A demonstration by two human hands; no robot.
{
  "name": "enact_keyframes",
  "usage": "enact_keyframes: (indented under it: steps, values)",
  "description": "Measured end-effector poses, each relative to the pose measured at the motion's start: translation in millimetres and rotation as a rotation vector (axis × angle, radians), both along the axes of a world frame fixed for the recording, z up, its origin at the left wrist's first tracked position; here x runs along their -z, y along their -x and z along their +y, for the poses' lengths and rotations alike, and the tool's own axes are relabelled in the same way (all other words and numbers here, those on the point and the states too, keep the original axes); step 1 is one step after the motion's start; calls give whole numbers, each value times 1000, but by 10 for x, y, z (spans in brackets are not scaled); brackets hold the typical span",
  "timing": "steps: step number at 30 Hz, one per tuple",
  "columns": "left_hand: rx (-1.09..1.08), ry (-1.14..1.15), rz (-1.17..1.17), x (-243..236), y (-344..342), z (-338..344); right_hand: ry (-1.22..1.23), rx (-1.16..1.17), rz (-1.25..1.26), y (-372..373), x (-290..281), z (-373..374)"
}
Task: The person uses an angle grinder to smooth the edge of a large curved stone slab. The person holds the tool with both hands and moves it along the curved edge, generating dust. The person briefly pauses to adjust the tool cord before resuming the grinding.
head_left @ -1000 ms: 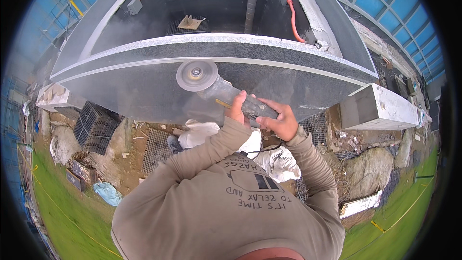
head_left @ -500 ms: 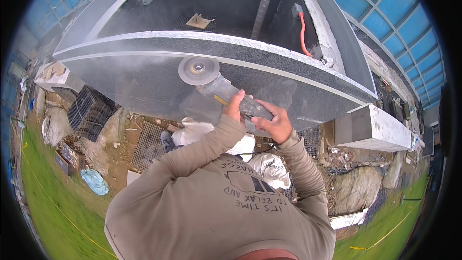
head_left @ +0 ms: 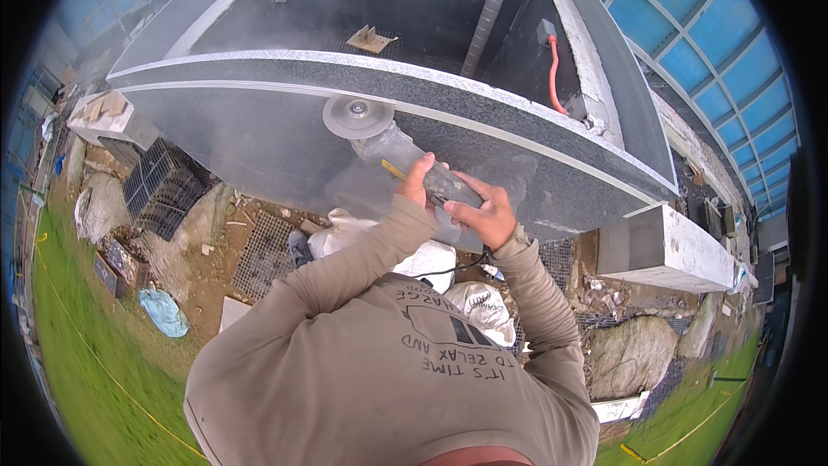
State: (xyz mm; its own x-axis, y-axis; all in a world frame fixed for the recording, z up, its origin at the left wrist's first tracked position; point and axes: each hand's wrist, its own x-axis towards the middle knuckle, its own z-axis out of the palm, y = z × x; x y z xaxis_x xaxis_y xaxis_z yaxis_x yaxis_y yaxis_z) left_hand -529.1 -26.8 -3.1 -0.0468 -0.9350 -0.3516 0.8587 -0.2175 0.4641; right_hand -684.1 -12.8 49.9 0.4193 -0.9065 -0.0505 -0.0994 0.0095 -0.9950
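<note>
Both my hands are wrapped round a dusty angle grinder (head_left: 392,151), held out in front of my chest. My left hand (head_left: 417,179) grips the body near its middle, and my right hand (head_left: 488,210) closes on the rear end. The round cutting disc (head_left: 359,117) lies at the light strip (head_left: 414,110) under the top edge of a dark grey stone slab (head_left: 285,142). Whether the disc bites into the slab cannot be made out. Pale dust hangs over the slab's left part.
Behind the slab is a dark pit with a grey pipe (head_left: 487,22) and an orange conduit (head_left: 555,78). A pale block (head_left: 681,246) juts out at right. Black plastic grids (head_left: 162,194), white sacks (head_left: 479,306) and rocks (head_left: 634,354) lie below. A cord (head_left: 453,271) hangs from the grinder.
The view has shifted slightly, so the slab and pit sit a little further right. The grinder stays at the light strip in both hands, its disc a touch higher along the edge.
</note>
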Motion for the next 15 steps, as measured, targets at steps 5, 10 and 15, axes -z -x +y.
enact_keyframes:
  steps: [5,10,15]
  values:
    - [-19,15,30,-45,-364,-86,16,-50,-54,-337,93,-191]
    - [-167,56,-50,-164,-901,-103,36,-182,-24,-923,126,-455]
    - [-316,-30,-156,-301,-1391,234,36,-308,-80,-1527,219,-322]
